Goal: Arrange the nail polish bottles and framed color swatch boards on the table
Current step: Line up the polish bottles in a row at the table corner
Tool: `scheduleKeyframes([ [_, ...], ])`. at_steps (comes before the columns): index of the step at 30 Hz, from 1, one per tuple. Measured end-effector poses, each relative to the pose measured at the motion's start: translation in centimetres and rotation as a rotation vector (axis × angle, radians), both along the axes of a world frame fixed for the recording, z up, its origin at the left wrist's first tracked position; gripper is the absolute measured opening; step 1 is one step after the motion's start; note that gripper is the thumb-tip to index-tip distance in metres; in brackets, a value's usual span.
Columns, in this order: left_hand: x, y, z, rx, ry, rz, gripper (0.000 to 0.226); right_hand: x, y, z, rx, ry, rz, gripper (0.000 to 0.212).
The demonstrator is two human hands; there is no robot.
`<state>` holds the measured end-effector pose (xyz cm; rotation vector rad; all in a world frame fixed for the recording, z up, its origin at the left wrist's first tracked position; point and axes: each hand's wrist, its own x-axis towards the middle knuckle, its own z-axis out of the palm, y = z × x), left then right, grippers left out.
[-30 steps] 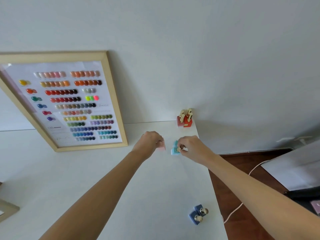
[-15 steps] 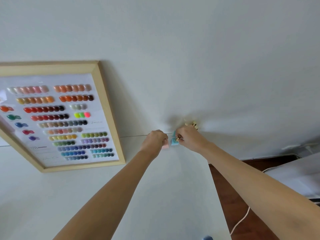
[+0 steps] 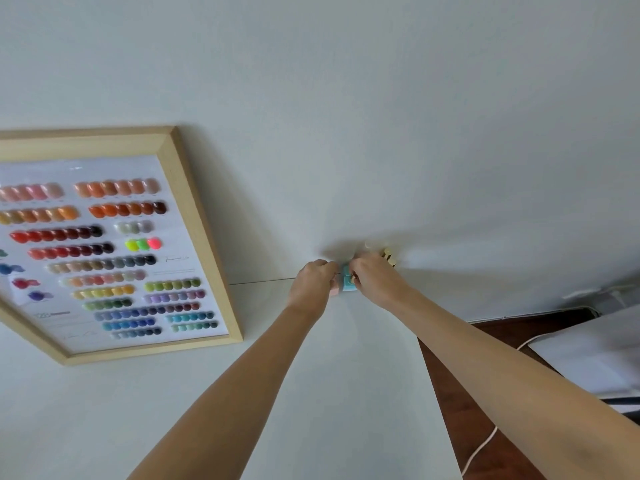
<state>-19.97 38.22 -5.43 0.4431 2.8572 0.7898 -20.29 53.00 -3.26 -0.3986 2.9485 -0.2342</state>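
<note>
My left hand (image 3: 313, 284) is closed around a pale pink nail polish bottle (image 3: 334, 289) at the table's far right corner, close to the wall. My right hand (image 3: 375, 280) grips a light blue bottle (image 3: 347, 283) right beside the pink one; the two bottles touch. Behind my right hand, the beige caps (image 3: 388, 256) of the red bottles stick out; their bodies are hidden. A wood-framed colour swatch board (image 3: 114, 251) leans against the wall at the left, with rows of coloured nail tips.
The white table (image 3: 329, 393) ends at a right edge, beyond which lies dark wooden floor (image 3: 485, 410) with a white cable (image 3: 481, 448). A white object (image 3: 595, 355) lies at the far right. The wall rises directly behind the bottles.
Both hands have moved away from me toward the wall, carrying the pink and blue bottles up next to the red bottles. The blue bottles near the table's front edge have dropped out of view.
</note>
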Motion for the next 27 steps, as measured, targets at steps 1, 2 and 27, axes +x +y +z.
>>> scheduleKeyframes([
  [1,0.0,0.1,0.0,0.019,0.001,0.008,0.016,0.0,0.0,-0.1,-0.009,0.001,-0.002,0.016],
  [2,0.0,0.2,-0.1,0.032,0.001,0.016,0.018,0.0,0.1,-0.2,-0.022,0.005,-0.001,0.016],
  [27,0.1,2.5,-3.7,0.110,-0.315,0.464,0.054,3.3,4.2,-5.5,-0.593,0.085,-0.659,0.051],
])
